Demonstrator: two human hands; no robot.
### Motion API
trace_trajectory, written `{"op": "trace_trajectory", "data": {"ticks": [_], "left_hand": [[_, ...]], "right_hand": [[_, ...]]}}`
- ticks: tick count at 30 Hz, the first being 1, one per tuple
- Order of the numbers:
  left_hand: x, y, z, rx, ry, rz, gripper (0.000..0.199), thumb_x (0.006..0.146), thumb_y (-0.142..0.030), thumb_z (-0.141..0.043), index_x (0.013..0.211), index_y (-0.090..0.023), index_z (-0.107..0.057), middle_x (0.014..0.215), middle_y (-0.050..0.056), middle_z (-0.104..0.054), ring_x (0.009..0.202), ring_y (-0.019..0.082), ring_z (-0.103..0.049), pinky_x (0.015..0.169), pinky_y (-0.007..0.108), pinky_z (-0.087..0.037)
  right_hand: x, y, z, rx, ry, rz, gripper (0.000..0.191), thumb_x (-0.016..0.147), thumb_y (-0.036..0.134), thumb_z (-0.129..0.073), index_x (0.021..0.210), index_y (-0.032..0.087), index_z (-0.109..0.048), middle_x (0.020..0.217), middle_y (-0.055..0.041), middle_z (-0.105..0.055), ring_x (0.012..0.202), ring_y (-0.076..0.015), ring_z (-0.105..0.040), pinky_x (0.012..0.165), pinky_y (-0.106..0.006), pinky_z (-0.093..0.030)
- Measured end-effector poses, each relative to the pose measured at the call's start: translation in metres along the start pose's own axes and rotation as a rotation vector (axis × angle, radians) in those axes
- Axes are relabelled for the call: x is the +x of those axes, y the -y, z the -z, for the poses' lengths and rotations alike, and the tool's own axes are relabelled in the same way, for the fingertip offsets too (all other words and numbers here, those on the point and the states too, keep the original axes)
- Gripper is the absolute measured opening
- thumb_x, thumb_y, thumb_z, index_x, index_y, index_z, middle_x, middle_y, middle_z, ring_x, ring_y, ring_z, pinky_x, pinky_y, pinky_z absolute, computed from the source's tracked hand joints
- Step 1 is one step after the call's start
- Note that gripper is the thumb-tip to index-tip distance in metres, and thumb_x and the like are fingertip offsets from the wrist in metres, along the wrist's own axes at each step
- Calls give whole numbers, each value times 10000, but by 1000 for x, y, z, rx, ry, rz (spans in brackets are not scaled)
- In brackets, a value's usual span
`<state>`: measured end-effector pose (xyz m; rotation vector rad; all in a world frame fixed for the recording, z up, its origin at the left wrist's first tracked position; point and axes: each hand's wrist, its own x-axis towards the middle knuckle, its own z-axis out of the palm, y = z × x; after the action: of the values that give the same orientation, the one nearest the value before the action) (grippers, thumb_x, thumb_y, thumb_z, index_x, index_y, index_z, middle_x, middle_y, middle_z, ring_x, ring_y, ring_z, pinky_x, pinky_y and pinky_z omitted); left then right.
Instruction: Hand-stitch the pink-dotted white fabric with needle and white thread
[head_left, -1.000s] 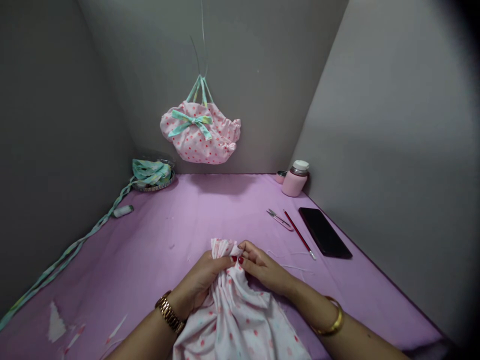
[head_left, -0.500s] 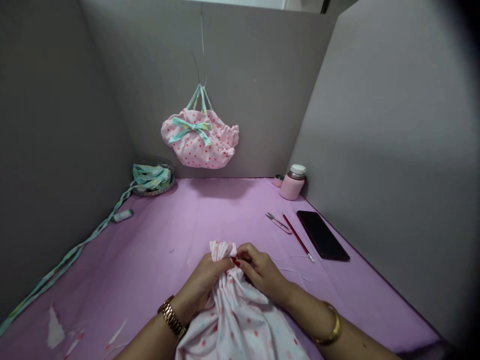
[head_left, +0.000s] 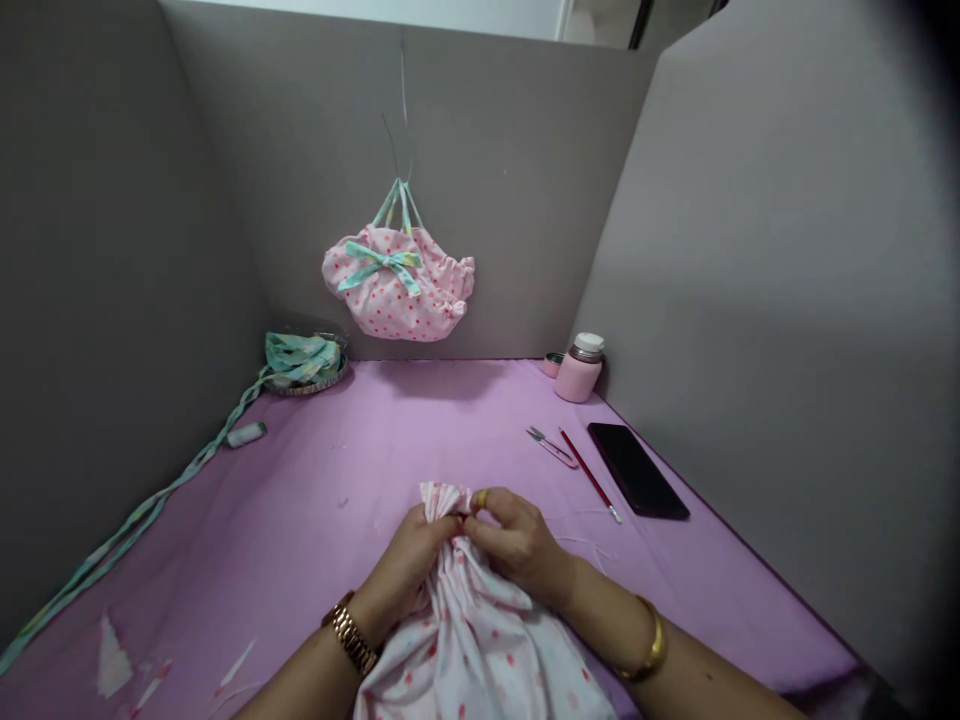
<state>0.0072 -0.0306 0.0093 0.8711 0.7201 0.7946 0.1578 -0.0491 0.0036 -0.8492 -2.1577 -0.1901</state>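
White cotton fabric point(head_left: 487, 650) with pink and red dots hangs in gathers from between my hands, its lower part spreading toward the near edge. My left hand point(head_left: 412, 555) is closed around the bunched neck, thumb pressed on top. From the other side, my right hand point(head_left: 521, 540) pinches the gathered edge just below the frilled top, its fingertips meeting the left thumb. A gold ring shows on one right finger. Whatever lies inside the folds under the fingertips is hidden.
Thread snips point(head_left: 551, 447), a red pencil point(head_left: 591, 475) and a black phone point(head_left: 637, 470) lie right. Behind them stands a pink jar point(head_left: 579, 370). Green ribbon point(head_left: 300, 355) fills a tray at back left, near a thread spool point(head_left: 246, 434). A dotted bow-tied fabric piece point(head_left: 405, 285) hangs behind; scraps point(head_left: 112, 660) lie front left.
My right fingers have turned and curled further over the gathered edge, bringing the ring into sight. My left hand keeps its grip. The view has tilted up slightly.
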Motion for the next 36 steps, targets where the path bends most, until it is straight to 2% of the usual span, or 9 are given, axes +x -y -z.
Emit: {"op": "trace_trajectory", "data": {"ticks": [10,17,19,23,26,29,31,34,36], "left_hand": [[-3,1,-2,-7,53,-49,153,644,-97,-572,781,-123,-633,613,23,-634,551,148,-572,531,235,-410],[3,-8,12,51,-115,-161,34,637,-144,-630,632,-151,-597,548,-43,-570,517,109,-501,507,199,-377],[1,-12,15,48,-106,-159,46,645,-180,-636,671,-148,-615,549,-29,-585,533,136,-531,524,221,-397],[0,-14,19,12,-98,-143,135,657,-204,-643,776,-142,-635,642,18,-656,617,185,-603,603,266,-446],[3,-16,26,-19,-115,-88,149,652,-192,-651,790,-137,-634,647,43,-679,596,203,-627,601,297,-472],[4,-21,37,-43,-135,-49,170,630,-167,-668,795,-134,-642,641,55,-692,576,208,-638,598,312,-488],[3,-26,42,-53,-143,-33,189,624,-167,-682,806,-129,-649,648,62,-698,580,210,-645,601,315,-495],[-2,-32,47,-60,-149,-13,216,625,-195,-703,820,-117,-655,652,74,-703,586,220,-651,602,322,-500],[-4,-33,47,-65,-160,-8,213,638,-195,-695,831,-115,-652,656,76,-706,597,223,-655,611,326,-501]], "right_hand": [[7,3,4,-87,-11,376,164,861,79,-456,845,74,-619,754,-100,-648,770,-192,-590,686,-319,-503],[30,25,5,64,-71,464,183,861,95,-437,851,125,-617,720,-81,-654,730,-189,-613,648,-301,-511],[42,30,8,313,-198,155,168,886,154,-424,899,178,-590,781,-71,-660,765,-183,-619,681,-314,-511],[68,29,30,1113,-450,-783,108,857,327,-528,870,242,-463,686,10,-635,631,-138,-606,662,-313,-506],[77,13,59,1399,-385,-1030,284,730,353,-680,824,241,-436,494,99,-459,402,-54,-408,485,-198,-427],[73,-22,100,1098,-455,-988,258,693,323,-693,772,219,-470,494,95,-369,376,-38,-285,364,-161,-240],[64,-53,132,592,-858,-886,206,689,232,-671,754,210,-477,579,56,-432,401,-42,-327,355,-190,-187],[53,-92,166,219,-1326,-772,134,797,179,-496,774,244,-381,724,36,-414,447,-39,-344,383,-222,-180],[51,-102,163,106,-1396,-764,112,827,176,-421,783,250,-349,753,36,-395,464,-43,-336,396,-223,-191]]}}
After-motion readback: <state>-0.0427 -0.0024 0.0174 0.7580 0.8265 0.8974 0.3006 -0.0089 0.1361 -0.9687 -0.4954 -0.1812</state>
